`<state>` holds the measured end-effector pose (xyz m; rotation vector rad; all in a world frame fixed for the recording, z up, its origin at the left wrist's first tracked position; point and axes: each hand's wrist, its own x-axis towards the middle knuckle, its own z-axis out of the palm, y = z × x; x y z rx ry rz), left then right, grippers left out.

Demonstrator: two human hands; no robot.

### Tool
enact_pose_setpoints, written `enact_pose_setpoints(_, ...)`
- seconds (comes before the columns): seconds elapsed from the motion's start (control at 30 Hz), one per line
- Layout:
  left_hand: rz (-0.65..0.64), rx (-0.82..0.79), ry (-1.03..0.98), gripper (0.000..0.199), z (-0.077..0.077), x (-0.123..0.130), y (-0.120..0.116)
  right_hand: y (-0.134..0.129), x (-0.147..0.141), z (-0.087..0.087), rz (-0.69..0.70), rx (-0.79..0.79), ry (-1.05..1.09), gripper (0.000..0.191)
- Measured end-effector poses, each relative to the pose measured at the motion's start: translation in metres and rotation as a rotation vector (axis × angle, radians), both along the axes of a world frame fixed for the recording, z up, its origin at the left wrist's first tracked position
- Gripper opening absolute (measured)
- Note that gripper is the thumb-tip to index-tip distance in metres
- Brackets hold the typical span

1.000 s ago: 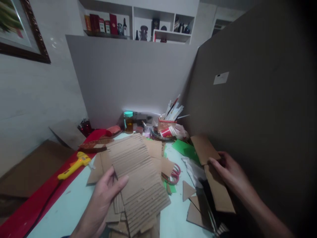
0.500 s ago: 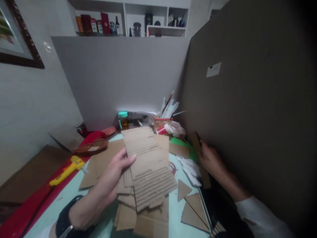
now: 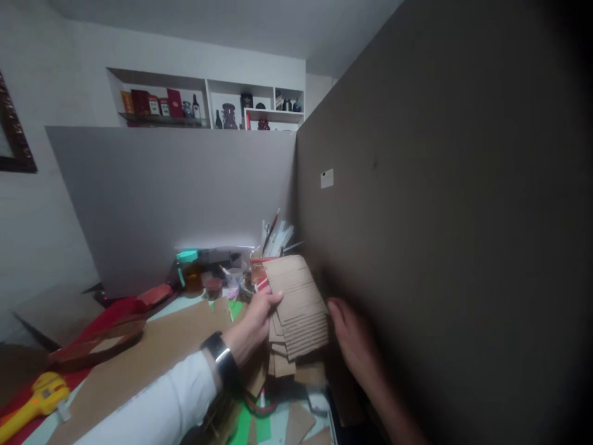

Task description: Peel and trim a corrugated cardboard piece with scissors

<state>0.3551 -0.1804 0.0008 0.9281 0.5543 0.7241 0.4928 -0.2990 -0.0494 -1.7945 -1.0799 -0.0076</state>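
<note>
My left hand point(image 3: 259, 312), wearing a dark wristband, grips a stack of cardboard pieces point(image 3: 299, 293) by its left edge, thumb on top. The front piece shows ridged, corrugated rows across its lower part, and smaller pieces jut out beneath it. Close by the stack's right edge is my right hand point(image 3: 349, 324), its fingers stretched out and partly in shadow. I cannot tell whether they touch the cardboard. Nothing shows in that hand.
A yellow glue gun point(image 3: 39, 402) lies at lower left beside a large cardboard sheet point(image 3: 152, 352). Behind stand a teal-lidded bottle point(image 3: 189, 272) and a box holding white strips point(image 3: 278, 238). A dark panel point(image 3: 417, 204) rises along the right; a grey panel point(image 3: 176, 185) closes off the back.
The view has swung right and up. My left hand has carried the cardboard stack rightward, up off the table. My right hand, which held a cardboard strip, is now beside the stack without it.
</note>
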Motion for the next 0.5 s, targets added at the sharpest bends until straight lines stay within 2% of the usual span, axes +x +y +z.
enact_pose_setpoints(0.17,0.05,-0.013,0.047,0.03,-0.022,0.03,0.011,-0.001,-0.005,-0.008,0.027,-0.027,0.112,0.033)
enact_pose_setpoints(0.27,0.074,0.035,0.097,0.031,-0.025,0.036,0.015,0.001,-0.001,-0.011,0.038,0.0,0.171,0.036)
enact_pose_setpoints(0.4,0.06,0.133,0.11,0.03,-0.009,0.027,0.018,0.0,0.0,-0.006,0.07,0.069,0.259,0.034)
enact_pose_setpoints(0.5,0.04,0.195,0.073,0.028,0.011,0.006,0.015,-0.007,-0.008,0.01,0.197,0.121,0.329,0.032)
